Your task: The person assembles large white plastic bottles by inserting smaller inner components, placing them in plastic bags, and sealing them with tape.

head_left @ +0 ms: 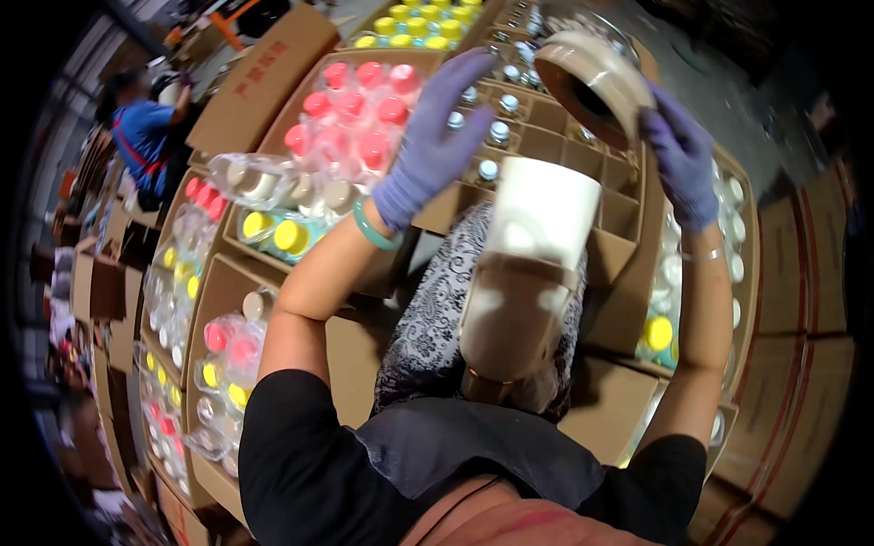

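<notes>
In purple gloves, both my hands are raised in front of me. My right hand grips the edge of a large roll of beige tape, tilted at upper right. My left hand has its fingers spread and holds nothing; a pale green bangle circles that wrist. Across my lap lies a white, rounded cylinder-like thing; its exact kind I cannot make out. Nearer my body, a beige rounded piece adjoins it. Below the tape stands a divided carton, partly filled with small light-blue-capped bottles.
Open cartons of bottles surround me: pink caps at the left, yellow caps at the back, white caps at the right. Sealed cartons stack at far right. A person in blue is at far left.
</notes>
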`<state>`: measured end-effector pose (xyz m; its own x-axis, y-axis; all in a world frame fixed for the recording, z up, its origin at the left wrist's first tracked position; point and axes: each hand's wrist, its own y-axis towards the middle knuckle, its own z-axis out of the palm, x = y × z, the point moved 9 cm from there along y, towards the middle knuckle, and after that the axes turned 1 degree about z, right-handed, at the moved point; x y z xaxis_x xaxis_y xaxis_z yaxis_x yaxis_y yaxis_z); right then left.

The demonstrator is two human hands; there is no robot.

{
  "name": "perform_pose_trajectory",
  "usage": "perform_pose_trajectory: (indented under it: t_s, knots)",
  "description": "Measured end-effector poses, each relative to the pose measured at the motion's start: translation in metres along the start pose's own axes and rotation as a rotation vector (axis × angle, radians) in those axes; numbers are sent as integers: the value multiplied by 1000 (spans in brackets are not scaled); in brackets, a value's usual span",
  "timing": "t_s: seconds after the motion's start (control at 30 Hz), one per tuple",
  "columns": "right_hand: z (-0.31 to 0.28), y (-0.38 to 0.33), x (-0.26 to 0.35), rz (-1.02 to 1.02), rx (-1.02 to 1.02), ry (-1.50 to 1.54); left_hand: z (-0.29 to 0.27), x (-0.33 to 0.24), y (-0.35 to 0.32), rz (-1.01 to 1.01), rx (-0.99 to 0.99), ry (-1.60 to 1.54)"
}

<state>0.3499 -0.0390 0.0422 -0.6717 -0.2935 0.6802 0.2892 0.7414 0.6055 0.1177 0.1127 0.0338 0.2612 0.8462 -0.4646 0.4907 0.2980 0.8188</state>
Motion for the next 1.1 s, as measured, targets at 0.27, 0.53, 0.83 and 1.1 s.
perform_pose_trajectory:
  t_s: [0.27, 0.53, 0.83, 1.1]
  knots:
    - [52, -26, -30, 107, 576, -32, 125, 122, -77, -822, 346, -851]
    - [61, -25, -49, 184, 578, 76, 139, 100, -82, -993, 278, -1053]
    - [57, -50, -64, 308, 538, 395, 112, 76, -60, -478, 423, -495]
    - [93, -85, -122, 517, 267, 870, 108, 43, -41, -410, 262, -181]
